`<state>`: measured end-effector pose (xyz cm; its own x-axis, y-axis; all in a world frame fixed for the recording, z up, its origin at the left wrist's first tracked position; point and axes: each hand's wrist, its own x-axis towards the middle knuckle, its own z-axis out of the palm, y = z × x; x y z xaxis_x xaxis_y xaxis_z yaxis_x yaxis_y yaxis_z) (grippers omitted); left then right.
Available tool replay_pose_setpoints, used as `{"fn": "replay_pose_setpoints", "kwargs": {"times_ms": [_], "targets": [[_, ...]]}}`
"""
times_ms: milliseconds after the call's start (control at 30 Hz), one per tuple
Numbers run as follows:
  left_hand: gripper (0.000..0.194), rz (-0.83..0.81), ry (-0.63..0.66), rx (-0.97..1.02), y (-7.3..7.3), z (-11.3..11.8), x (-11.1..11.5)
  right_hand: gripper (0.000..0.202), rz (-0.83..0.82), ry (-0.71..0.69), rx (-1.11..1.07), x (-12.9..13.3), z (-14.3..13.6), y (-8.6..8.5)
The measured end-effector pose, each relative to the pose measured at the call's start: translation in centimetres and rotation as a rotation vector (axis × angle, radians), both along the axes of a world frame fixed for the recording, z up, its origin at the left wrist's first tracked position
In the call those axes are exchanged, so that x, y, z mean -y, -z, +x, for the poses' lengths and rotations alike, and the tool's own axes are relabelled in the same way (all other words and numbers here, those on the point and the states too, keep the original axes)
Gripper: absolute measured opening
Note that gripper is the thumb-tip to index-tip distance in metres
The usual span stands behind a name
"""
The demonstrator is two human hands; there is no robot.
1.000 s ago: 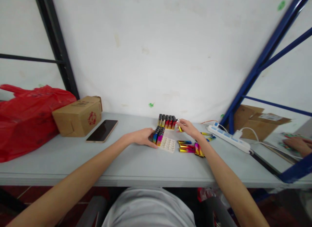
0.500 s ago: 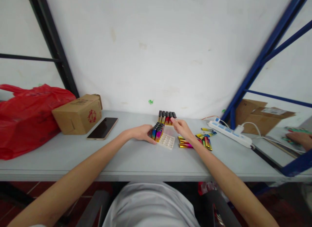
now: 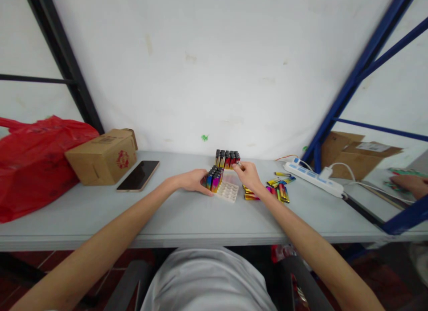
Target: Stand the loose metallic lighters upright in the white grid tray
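Note:
A white tray (image 3: 228, 193) with rows of round-edged slots lies on the table; its left part holds upright lighters (image 3: 215, 179) with dark tops and shiny blue, purple and gold bodies. My left hand (image 3: 196, 182) curls round the left side of these lighters, thumb in front, steadying them and the tray. Above the tray's far right side, my right hand (image 3: 248, 173) pinches a small piece with a greyish tip, seemingly a lighter, mostly hidden by the fingers. Just behind stands a second block of upright lighters (image 3: 228, 159), black-topped with gold and red bodies.
Loose shiny lighters (image 3: 281, 191) lie right of the tray, partly under my right forearm. Farther right are a white power strip (image 3: 314, 179) and cardboard (image 3: 357, 157). On the left sit a phone (image 3: 138, 176), a carton (image 3: 103, 157) and a red bag (image 3: 43, 164). Another person's hand (image 3: 411, 184) shows far right.
My right hand has shifted slightly, its fingertips now pinched with a greyish tip showing. My left hand stays at the lighters. The whole view has moved a little.

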<state>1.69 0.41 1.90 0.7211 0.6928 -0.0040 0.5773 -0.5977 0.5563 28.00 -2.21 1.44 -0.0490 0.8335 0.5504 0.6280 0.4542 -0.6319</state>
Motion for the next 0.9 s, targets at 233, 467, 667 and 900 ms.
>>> {"fn": "replay_pose_setpoints", "kwargs": {"times_ms": [233,467,667,900], "targets": [[0.071,0.037,-0.028,-0.065,-0.03,0.11,-0.03,0.048,0.014,-0.140,0.061,0.52,-0.03,-0.23],[0.072,0.046,-0.026,-0.044,0.20,0.04,-0.15,0.060,0.029,-0.112,0.135,0.85,-0.37,-0.29],[0.069,0.038,-0.023,-0.061,-0.05,0.11,-0.01,0.066,0.023,-0.060,0.101,0.63,-0.37,0.08],[0.069,0.042,-0.040,-0.072,-0.03,0.05,0.00,0.050,0.011,-0.048,0.106,0.29,-0.37,0.20]]}}
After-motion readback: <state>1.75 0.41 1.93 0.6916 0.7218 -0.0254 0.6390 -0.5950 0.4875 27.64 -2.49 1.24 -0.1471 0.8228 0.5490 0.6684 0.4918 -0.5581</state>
